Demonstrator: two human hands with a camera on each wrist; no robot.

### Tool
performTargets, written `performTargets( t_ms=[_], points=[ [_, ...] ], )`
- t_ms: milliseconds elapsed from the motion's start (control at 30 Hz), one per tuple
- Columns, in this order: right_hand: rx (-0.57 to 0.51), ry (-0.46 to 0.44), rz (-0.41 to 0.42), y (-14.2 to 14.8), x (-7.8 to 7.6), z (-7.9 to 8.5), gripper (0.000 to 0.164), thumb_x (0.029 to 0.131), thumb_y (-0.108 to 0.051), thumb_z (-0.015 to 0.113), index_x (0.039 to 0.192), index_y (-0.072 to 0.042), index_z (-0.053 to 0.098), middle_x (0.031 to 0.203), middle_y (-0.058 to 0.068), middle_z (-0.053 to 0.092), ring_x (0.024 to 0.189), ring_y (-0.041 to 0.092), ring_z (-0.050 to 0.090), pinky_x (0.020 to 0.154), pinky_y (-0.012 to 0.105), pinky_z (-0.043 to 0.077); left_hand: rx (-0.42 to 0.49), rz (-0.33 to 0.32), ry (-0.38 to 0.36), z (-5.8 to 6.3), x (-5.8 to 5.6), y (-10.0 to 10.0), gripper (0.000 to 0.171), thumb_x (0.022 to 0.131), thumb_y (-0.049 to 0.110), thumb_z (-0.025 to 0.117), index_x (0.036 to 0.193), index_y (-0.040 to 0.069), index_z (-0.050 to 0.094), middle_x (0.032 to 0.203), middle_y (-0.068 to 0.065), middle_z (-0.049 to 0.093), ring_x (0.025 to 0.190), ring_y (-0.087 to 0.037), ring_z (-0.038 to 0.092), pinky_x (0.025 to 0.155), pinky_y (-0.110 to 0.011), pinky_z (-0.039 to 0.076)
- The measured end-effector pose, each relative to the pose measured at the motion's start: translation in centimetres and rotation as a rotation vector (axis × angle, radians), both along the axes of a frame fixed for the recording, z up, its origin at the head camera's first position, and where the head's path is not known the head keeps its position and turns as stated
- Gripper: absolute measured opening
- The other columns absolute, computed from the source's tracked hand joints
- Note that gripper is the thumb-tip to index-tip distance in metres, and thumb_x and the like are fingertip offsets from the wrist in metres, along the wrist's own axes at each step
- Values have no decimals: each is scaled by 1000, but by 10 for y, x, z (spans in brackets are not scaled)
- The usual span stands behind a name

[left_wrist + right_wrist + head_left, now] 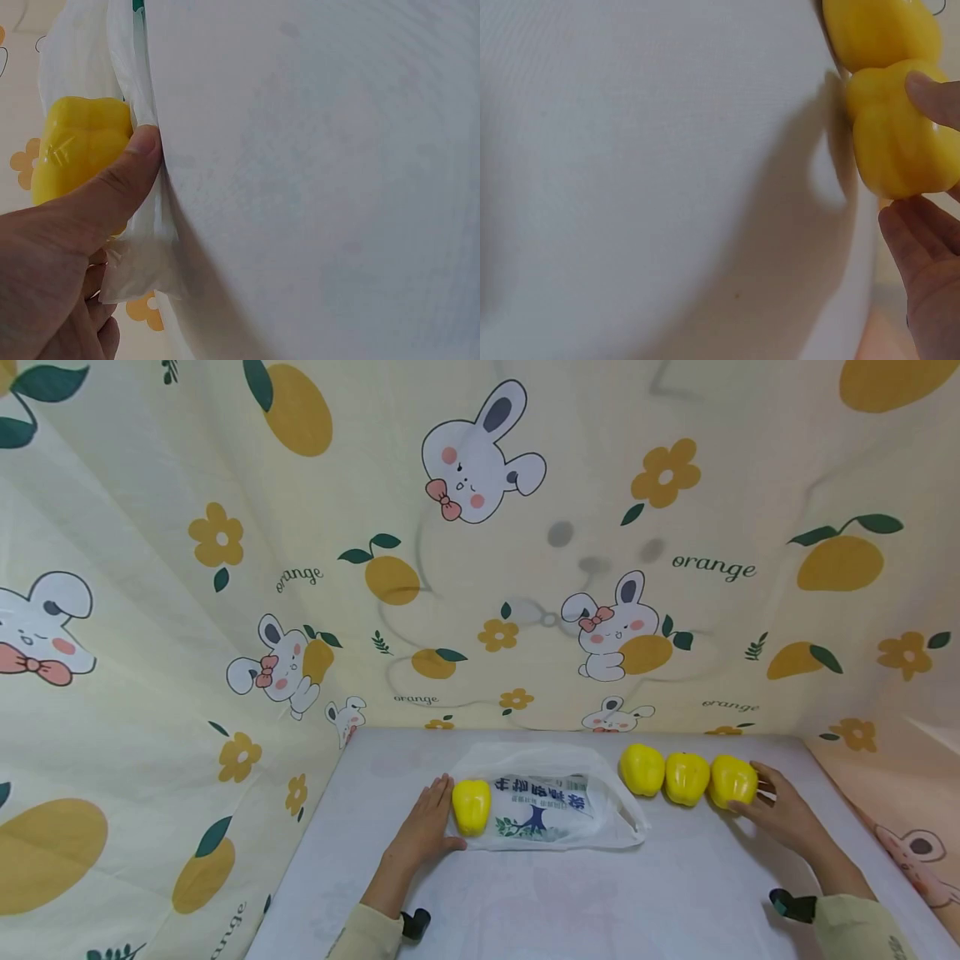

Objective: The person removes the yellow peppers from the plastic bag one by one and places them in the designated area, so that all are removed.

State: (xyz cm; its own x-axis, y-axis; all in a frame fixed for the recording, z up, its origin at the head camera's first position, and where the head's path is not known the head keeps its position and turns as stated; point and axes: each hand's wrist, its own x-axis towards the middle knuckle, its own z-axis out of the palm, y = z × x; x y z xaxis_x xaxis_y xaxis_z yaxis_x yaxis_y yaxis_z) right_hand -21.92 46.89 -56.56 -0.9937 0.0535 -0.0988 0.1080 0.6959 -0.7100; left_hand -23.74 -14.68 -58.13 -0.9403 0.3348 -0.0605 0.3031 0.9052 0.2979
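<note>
Cream-coloured cloth printed with rabbits, oranges and flowers [480,610] hangs behind and to both sides of a white-covered table [555,902], and that is the setting I have on my feed.

On my right side, the right hand [780,810] curves round the rightmost yellow pepper [731,781], a glossy, lobed, bell-shaped piece. From the right wrist view I can make out the thumb lying across the side of it, with the fingers at its right-hand end, so I read this as a hold. Directly to its left stand two more glossy yellow bell-shaped peppers, the middle pepper [687,779] and the leftmost pepper of the row [642,769]; all three sit close together near the back of the table.

On my left, the left hand [427,827] lies with its fingers stretched out and the thumb spread away from them. It rests at the left end of a flattened, translucent white plastic bag [551,802], and the left wrist view shows me the thumb pressing at the bag's near edge. Just beside the fingers, at that same end of the bag, sits a single yellow pepper [472,807]; I cannot tell whether any film covers part of it. Dark blue characters and a tree picture mark the bag, whose loose, crumpled right end reaches toward the row.

Farther out, I see pale sleeves [367,935] and a small black wrist device [793,906] on the right arm.
</note>
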Motion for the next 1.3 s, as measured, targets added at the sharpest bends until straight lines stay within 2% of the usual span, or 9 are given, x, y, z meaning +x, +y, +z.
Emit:
performTargets(
  t_ms=[233,500,933,1300],
  points=[
    [-18,6,11,0,-1,-2,112,101,-43,76,162,18,4,155,52,20,137,71,32,109,80,40,4,4,-6,1,-1,1,117,86,41,91,170,0,22,178,-17,19,165,-31,19,135,-48,17],
    [-19,6,1,1,-1,-5,114,101,-46,75,162,17,2,155,52,20,137,70,32,109,80,40,-7,-2,-1,-2,-2,0,117,85,42,92,169,0,23,178,-17,20,165,-31,21,135,-48,19],
    [-45,0,7,1,0,-8,110,104,-37,74,161,17,-3,155,52,15,138,70,28,110,82,36,-7,-1,0,-1,-1,1,116,85,41,92,169,-1,24,178,-18,21,164,-31,22,134,-49,19],
    [-63,7,-11,4,3,-7,117,102,-47,74,163,13,-4,157,52,14,141,70,26,111,82,35,-11,-5,6,-3,-2,0,117,85,41,92,169,-1,24,178,-18,21,164,-31,22,134,-49,20]
  ],
)
